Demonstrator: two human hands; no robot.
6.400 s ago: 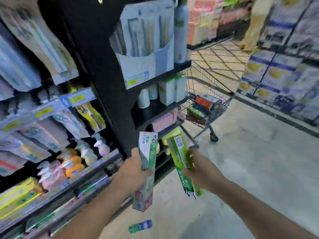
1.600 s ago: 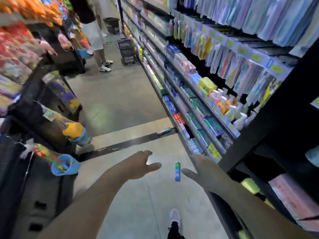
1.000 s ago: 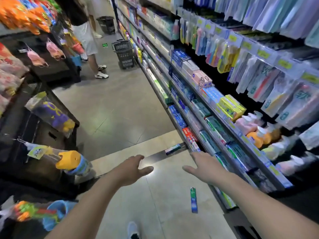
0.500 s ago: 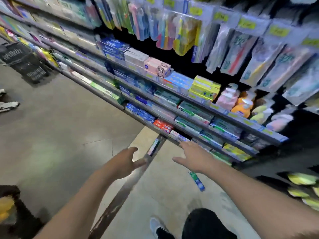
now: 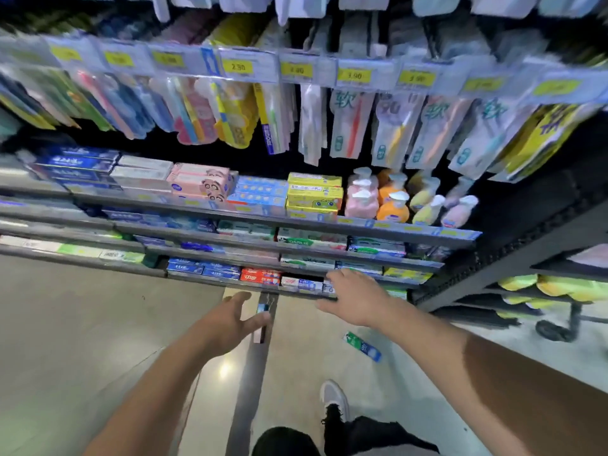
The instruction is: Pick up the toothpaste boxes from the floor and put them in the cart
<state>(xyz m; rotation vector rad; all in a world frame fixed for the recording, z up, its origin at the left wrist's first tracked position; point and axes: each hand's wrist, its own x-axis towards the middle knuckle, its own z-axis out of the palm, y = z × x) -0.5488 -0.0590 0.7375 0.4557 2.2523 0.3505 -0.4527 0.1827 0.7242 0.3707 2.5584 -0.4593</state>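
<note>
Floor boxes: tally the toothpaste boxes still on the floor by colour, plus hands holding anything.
Green-and-blue box: 1, lying flat below the right hand.
Blue-and-pink box: 1, on the dark floor strip, partly behind the left hand.
Hands holding a box: 0, both open.
Total boxes on the floor: 2

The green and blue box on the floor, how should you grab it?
Probably from above, pinching its two long sides near the middle. The green and blue box lies flat on the floor, slanted, below the open right hand, so only its top and edges are reachable.
</note>
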